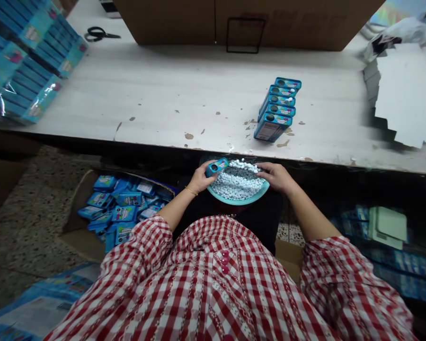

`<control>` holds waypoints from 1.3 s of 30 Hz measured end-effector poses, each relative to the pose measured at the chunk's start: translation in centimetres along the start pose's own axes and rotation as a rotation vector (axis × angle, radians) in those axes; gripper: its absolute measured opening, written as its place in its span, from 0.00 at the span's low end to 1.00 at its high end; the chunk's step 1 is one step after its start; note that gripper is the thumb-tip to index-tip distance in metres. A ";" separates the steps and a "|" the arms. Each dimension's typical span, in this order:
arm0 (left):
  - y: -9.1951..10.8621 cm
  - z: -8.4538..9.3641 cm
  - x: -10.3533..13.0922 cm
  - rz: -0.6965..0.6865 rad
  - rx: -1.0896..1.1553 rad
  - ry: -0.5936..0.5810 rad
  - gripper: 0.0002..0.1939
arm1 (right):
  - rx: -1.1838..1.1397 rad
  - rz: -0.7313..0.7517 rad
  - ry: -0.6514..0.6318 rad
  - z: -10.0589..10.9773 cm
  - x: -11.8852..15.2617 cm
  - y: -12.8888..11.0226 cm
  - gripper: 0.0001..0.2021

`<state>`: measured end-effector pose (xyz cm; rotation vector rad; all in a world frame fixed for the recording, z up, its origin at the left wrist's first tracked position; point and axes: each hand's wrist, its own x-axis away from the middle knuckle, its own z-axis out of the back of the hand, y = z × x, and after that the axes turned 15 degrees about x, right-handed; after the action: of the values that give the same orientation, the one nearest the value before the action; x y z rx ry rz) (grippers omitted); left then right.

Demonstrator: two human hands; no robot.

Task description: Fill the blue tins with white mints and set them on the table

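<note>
My left hand (199,179) is closed around a small blue candy box (217,166), its printed end with a dark round spot facing up. The box is tilted at the left rim of a turquoise bowl (246,201). Small white candies (236,185) fill the bowl. At its right rim, my right hand (275,176) has its fingers drawn together beside a row of candies; what they grip is too small to make out. Several similar blue boxes (275,121) stand in a row on the table ahead, a few white candies lying on top of some.
A white table (163,94) with chipped paint spans the front. On it are scissors (101,34), a large cardboard box (184,23), wrapped blue packs (24,61) and stacked white card (408,94). An open carton (80,199) of blue boxes sits low at left.
</note>
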<state>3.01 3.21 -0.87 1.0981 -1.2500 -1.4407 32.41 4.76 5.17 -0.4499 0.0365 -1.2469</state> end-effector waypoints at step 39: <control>-2.4 -0.9 0.4 0.189 0.341 0.135 0.28 | 0.011 -0.126 -0.115 -8.9 -1.2 0.6 0.20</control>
<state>3.64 2.82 -3.32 1.2413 -1.4923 -1.0182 30.14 3.24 -3.41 -0.5196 -0.0981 -1.3419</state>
